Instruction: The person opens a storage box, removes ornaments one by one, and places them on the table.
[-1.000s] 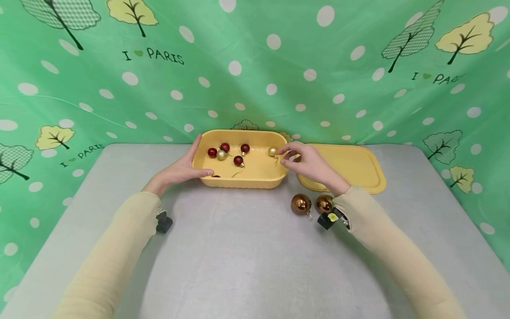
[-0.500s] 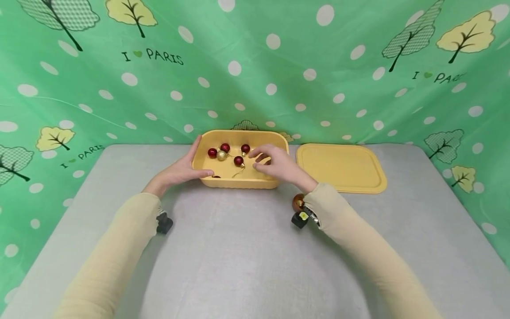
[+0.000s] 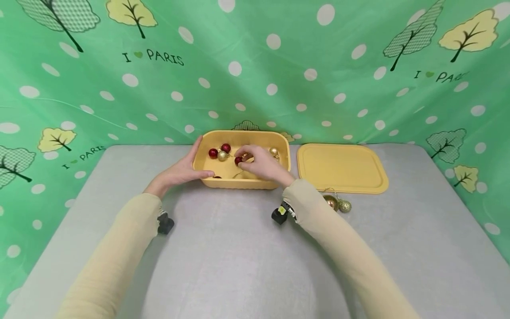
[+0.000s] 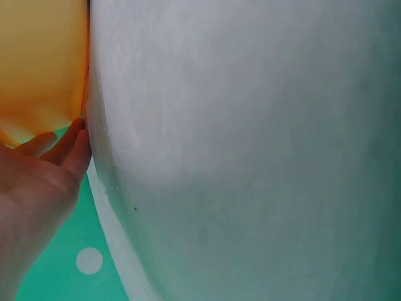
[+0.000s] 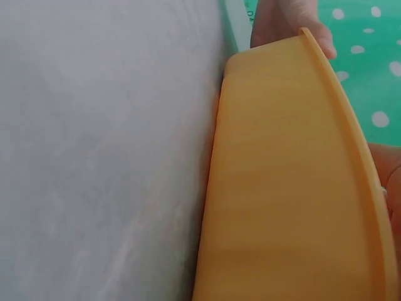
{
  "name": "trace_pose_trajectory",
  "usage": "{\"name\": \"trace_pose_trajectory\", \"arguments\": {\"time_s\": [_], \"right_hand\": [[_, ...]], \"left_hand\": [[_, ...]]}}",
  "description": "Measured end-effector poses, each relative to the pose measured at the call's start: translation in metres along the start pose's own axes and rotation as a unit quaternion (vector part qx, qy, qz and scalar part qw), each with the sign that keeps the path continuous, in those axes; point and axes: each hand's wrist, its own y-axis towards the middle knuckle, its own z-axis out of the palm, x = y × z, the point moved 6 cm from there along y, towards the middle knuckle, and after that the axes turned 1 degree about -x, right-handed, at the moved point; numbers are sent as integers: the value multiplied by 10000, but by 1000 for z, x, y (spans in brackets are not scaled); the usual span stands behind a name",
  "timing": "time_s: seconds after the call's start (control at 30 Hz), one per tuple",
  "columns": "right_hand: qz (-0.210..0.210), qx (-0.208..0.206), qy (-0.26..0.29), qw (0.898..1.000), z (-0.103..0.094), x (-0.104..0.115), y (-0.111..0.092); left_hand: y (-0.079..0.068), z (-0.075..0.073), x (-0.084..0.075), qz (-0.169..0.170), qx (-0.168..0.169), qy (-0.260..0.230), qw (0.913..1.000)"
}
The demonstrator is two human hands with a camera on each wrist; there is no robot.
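Observation:
A yellow plastic box (image 3: 243, 183) stands at the back of the table. My left hand (image 3: 179, 170) grips its left end, thumb over the front rim and fingers along the outer wall. Inside, my right hand (image 3: 260, 164) pinches a dark red bauble (image 3: 238, 161) between thumb and fingertips. Toward the left end lie a red bauble (image 3: 213, 153), a second red bauble (image 3: 226, 147) and a gold glitter bauble (image 3: 222, 155). A gold bauble (image 3: 273, 151) sits at the right end. The right wrist view shows the box's outer wall (image 5: 282, 157), with most of my right hand out of frame.
Right of the box lies its flat yellow lid (image 3: 342, 168). In front of the lid are a shiny brown bauble (image 3: 331, 202) and a gold glitter bauble (image 3: 345, 205), partly beside my right sleeve. A green polka-dot cloth (image 3: 271, 66) hangs behind the table.
My right hand has moved left from the gold bauble at the box's right end and now pinches the dark red bauble. The left hand stays in place on the box.

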Motion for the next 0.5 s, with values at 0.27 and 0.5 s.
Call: {"name": "trace_pose_trajectory", "arguments": {"time_s": [0.27, 0.5], "right_hand": [[427, -78, 835, 9956, 4, -13, 8], [735, 290, 781, 9938, 13, -22, 12]], "left_hand": [[0, 1, -1, 7, 31, 23, 10000], [0, 1, -1, -60, 12, -89, 9999]]}}
